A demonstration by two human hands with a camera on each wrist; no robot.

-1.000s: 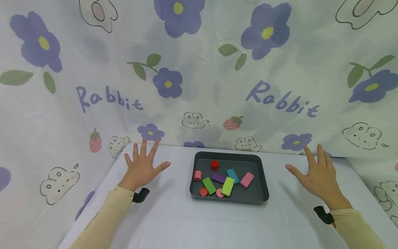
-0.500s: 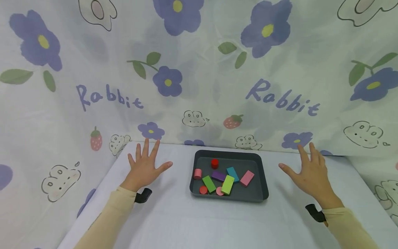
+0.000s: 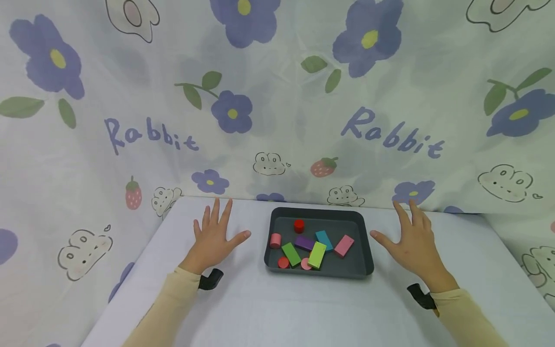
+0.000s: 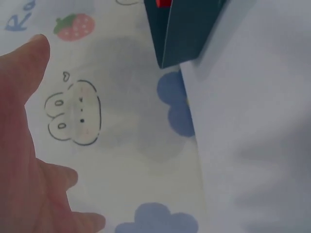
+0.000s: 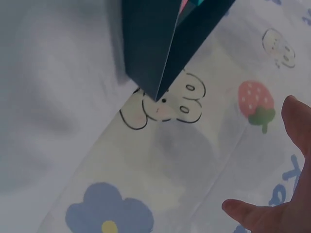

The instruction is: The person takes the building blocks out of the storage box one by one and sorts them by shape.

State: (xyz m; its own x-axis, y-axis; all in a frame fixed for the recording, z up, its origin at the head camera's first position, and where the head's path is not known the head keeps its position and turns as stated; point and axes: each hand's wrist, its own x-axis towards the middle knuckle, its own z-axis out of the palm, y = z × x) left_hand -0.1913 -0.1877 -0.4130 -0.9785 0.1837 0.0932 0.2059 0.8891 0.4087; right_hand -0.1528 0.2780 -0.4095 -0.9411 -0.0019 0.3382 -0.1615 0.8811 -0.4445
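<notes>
Rabbit-print cloth [image 3: 277,130] backing counter [image 3: 295,313]; left grip [image 3: 213,244], right grip [image 3: 416,246]: fingers [image 3: 226,215] apart; tray [image 3: 338,266] between, seeming light, rigid, offering graspable end rims [image 3: 367,243].

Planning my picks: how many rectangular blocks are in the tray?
5, all in the tray: green block near left, purple block central, lime block near middle, blue block just beyond it, pink block at right. Others may be hidden underneath.

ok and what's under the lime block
By the left edge of the lime block, a pink disc and a small reddish sliver show; anything fully underneath is covered.
</notes>
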